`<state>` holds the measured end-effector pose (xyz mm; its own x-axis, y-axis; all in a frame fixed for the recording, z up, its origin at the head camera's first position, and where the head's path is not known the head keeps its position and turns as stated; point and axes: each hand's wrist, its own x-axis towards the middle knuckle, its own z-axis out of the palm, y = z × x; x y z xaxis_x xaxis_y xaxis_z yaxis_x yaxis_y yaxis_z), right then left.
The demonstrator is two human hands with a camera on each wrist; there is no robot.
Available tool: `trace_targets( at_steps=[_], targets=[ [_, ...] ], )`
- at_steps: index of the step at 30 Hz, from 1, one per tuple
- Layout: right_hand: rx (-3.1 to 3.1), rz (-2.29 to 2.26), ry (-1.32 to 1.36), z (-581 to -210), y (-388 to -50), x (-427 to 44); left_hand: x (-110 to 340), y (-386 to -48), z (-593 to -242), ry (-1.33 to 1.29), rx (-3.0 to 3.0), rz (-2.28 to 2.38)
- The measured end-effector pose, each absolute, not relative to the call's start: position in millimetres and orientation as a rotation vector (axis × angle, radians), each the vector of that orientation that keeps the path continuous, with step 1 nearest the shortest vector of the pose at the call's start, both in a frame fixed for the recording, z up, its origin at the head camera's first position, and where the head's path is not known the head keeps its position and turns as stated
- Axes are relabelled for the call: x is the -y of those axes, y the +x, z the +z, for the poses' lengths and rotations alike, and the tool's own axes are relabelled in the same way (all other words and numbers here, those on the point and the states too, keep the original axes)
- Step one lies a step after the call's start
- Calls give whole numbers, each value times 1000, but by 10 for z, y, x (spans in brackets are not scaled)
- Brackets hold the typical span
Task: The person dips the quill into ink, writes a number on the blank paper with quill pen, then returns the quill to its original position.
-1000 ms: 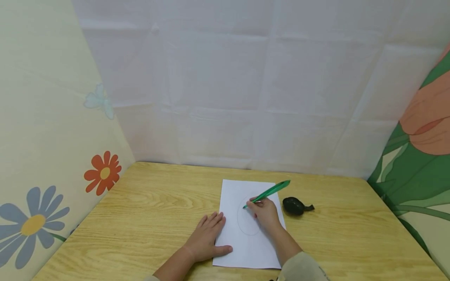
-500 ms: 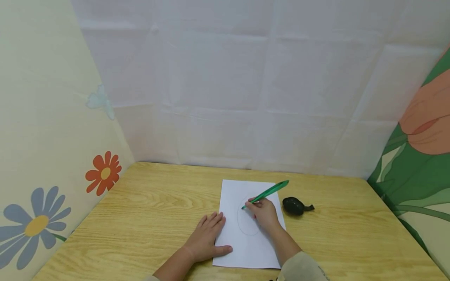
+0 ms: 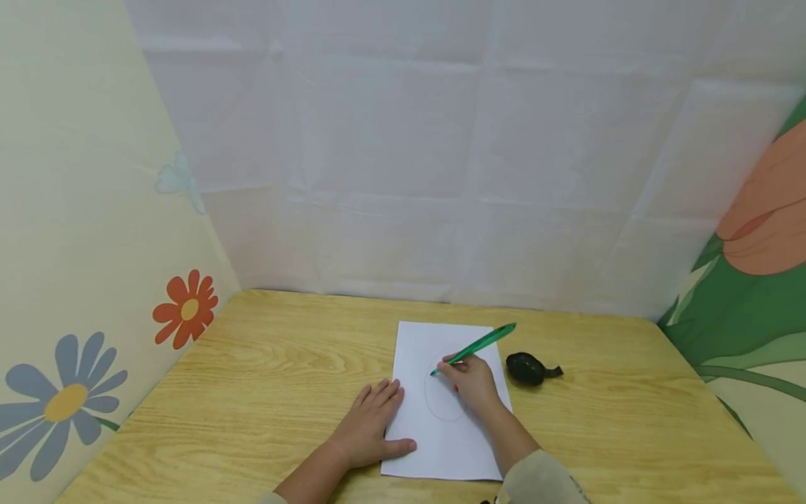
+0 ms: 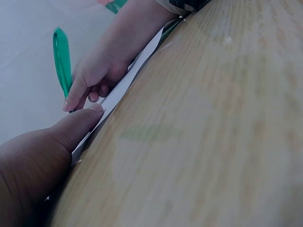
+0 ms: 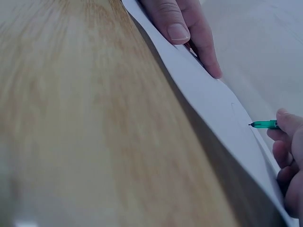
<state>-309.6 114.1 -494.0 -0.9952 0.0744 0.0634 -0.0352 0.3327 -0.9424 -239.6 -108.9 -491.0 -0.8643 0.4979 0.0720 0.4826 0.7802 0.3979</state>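
Note:
A white sheet of paper lies on the wooden table, with a thin oval line drawn on it. My right hand pinches a green pen between thumb and fingers. In the right wrist view, the pen's dark tip is at the paper's surface. My left hand rests with straight fingers over the sheet's left edge, its thumb on the paper. Both hands also show in the left wrist view, the pen standing tilted above the left thumb.
A glossy black rounded object with a short tail lies on the table just right of the paper. A pale cloth hangs behind the table. Flower-patterned sheets flank the sides.
My right hand and the pen tip have shifted slightly left along the oval's left side. The left hand, paper and black object stay in place.

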Motion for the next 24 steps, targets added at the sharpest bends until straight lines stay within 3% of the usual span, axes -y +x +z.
trace_targets(
  at_steps=[24],
  targets=[
    [2532,1737,18,-4921,-3088,-1132,1085,-2402,-4903,794,-2906,665]
  ],
)
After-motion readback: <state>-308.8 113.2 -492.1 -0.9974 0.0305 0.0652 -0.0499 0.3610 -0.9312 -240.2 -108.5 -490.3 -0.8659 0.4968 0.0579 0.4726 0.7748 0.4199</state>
